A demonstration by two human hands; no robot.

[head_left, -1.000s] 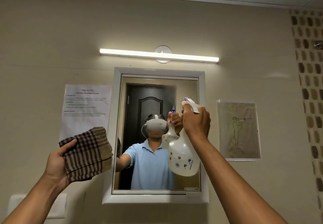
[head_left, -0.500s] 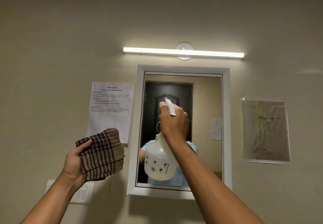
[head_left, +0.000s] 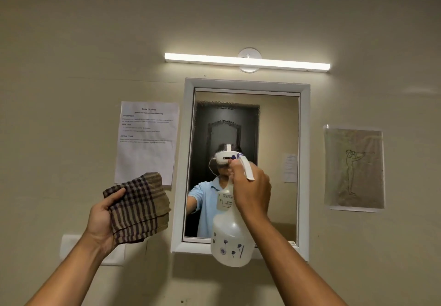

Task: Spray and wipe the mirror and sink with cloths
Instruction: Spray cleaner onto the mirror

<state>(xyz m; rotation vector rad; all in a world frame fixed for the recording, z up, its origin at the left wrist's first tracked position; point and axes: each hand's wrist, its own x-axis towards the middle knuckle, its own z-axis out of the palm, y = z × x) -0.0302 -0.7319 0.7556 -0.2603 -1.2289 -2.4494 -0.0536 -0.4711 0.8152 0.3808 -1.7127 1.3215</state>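
A white-framed mirror [head_left: 278,124] hangs on the beige wall straight ahead, its upper glass speckled with droplets. My right hand [head_left: 251,190] grips the neck and trigger of a translucent white spray bottle [head_left: 231,241] with blue flower prints, nozzle pointed at the glass, held in front of the mirror's lower half. My left hand [head_left: 100,219] holds a folded brown checked cloth [head_left: 138,207] up beside the mirror's left edge, apart from the glass. The sink is out of view below.
A lit tube light [head_left: 247,61] sits above the mirror. A printed task sheet [head_left: 148,138] is taped left of it, a figure drawing [head_left: 354,168] right. A white switch plate [head_left: 71,246] is at lower left on the wall.
The view has shifted so the mirror sits more central. My right hand and the spray bottle have dropped lower in front of the glass. The cloth stays held up at the left.
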